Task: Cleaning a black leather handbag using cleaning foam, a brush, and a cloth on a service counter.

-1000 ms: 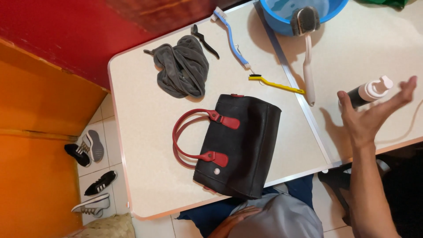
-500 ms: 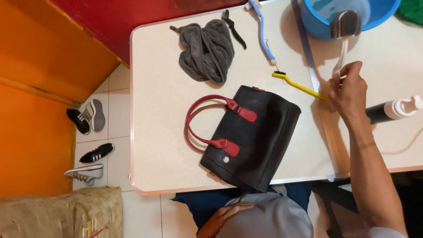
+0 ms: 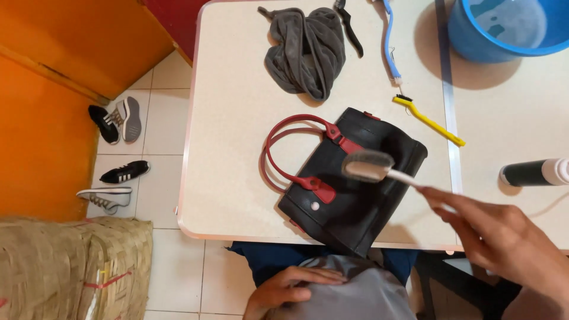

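Note:
A black handbag [image 3: 355,189] with red handles lies on the white table [image 3: 237,148] near its front edge. My right hand [image 3: 498,237] grips the white handle of a brush [image 3: 370,167], whose bristled head hovers over the bag's top. My left hand [image 3: 290,284] rests on grey cloth in my lap below the table edge, fingers curled loosely, holding nothing that I can see.
A grey rag [image 3: 308,50], a blue brush [image 3: 389,38], a yellow brush [image 3: 428,120], a black tool [image 3: 349,26], a blue basin [image 3: 504,29] and a dark bottle [image 3: 533,173] lie on the table. Shoes [image 3: 115,148] and a woven sack [image 3: 71,266] are on the floor at left.
My right hand took the white brush from the basin and brought it over the handbag. The camera view has shifted so the table sits further right.

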